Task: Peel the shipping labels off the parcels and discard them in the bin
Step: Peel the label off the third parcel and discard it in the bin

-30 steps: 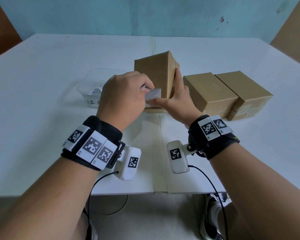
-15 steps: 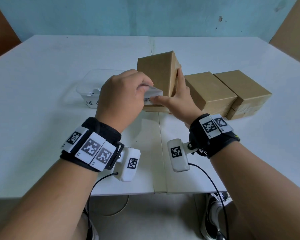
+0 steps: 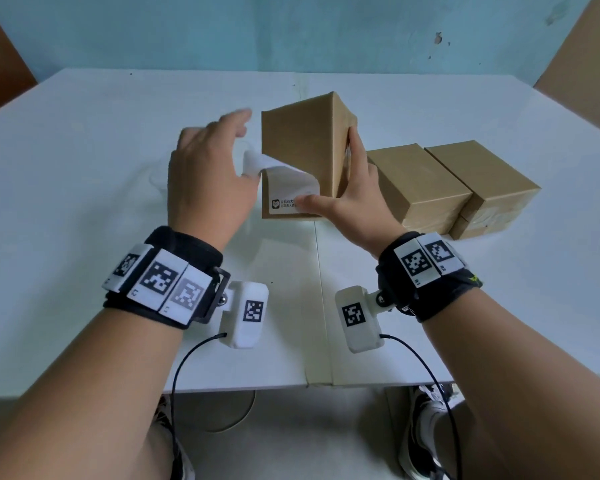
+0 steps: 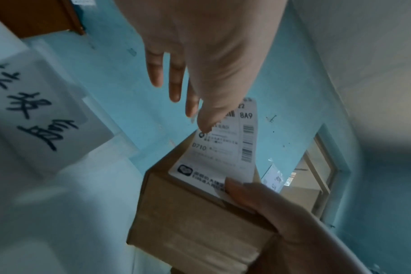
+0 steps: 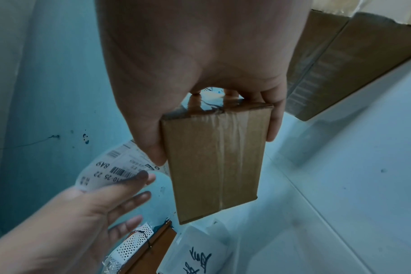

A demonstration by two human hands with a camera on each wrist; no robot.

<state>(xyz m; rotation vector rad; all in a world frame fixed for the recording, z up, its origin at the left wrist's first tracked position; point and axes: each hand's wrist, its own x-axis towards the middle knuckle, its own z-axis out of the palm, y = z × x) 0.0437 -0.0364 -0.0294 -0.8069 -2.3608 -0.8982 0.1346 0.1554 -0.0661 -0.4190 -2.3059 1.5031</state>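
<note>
We see a matt brown cardboard parcel (image 3: 300, 147), its end sealed with glossy clear tape (image 5: 219, 148). Its label (image 4: 225, 152) is thin white printed paper. At lower right in the frame, the table (image 3: 499, 306) looks smooth, matt white.

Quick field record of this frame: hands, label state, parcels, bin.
left hand: pinches the free end of the label, pulling it away
label: mostly peeled, bottom edge stuck to the parcel
right hand: grips the upright parcel, thumb on the label's stuck corner
other parcels: two, lying side by side on the table, labels not visible
bin: left of the upright parcel, handwritten tag
</note>
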